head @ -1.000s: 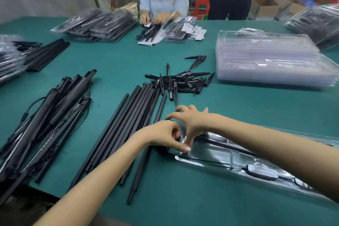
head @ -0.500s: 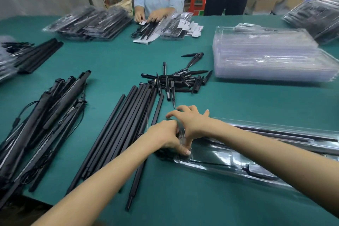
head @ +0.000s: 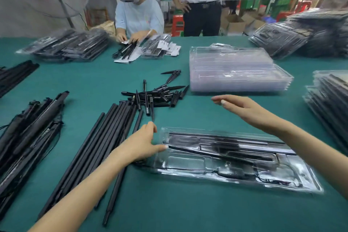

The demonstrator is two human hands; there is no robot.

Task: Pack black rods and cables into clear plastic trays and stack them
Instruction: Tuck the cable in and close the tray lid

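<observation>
A clear plastic tray point(head: 235, 162) lies flat on the green tabletop point(head: 188, 211) near the front, its long side running left to right and slanting toward the lower right; black rods and a thin cable with a small block sit in its moulded channels, though blur hides finer detail. The left hand point(head: 143, 143) rests at the tray's left end, thumb tip touching the rim and the other fingers loosely extended, its grip apart and clamped on nothing. The right hand point(head: 243, 107) hovers above the tabletop beyond the tray's far edge, fingers straight and pointing left, grip likewise apart and empty. Just left of the tray lies a row of long black rods point(head: 98, 147) set side by side, running diagonally from front left to back right. Beyond them is a loose pile of short black spikes point(head: 156, 96). Farther left lies a bundle of thicker rods with cables point(head: 32, 132). Behind the right hand stands a stack of empty clear trays point(head: 237, 69). Filled trays are stacked at the right edge point(head: 329, 107), and more lie at the far right point(head: 301, 36) and far left point(head: 69, 45). Across the tabletop a seated person point(head: 137, 17) wearing a headset handles small items, and a standing person point(head: 201, 2) is beside them.
</observation>
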